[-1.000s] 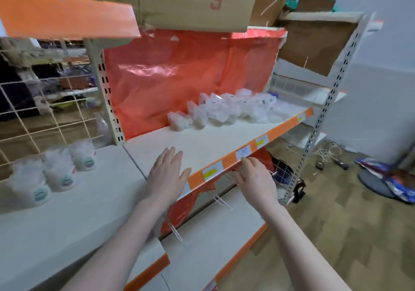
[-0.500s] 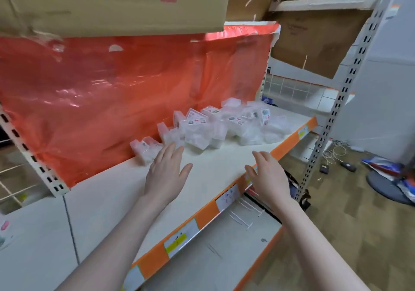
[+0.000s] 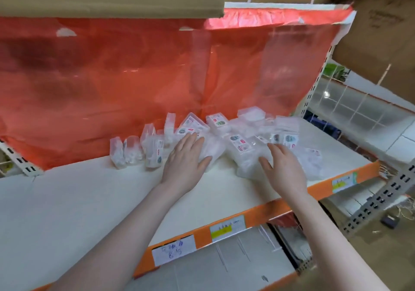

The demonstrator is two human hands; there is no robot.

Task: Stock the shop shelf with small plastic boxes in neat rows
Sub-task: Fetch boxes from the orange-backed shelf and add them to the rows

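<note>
Both flat, open hands, left hand (image 3: 187,156) and right hand (image 3: 283,164), touch the small clear plastic boxes (image 3: 240,143) at twelve o'clock on the white shelf (image 3: 89,196), above a white tag (image 3: 174,249) reading "85".

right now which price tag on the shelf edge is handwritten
The plain white tag, leftmost on the orange shelf edge; the other two carry yellow bands.

Clear plastic boxes (image 3: 239,143) with red and green labels lie on a white shelf (image 3: 89,201) with an orange front edge (image 3: 253,215), before a red-orange plastic sheet (image 3: 134,77).
</note>
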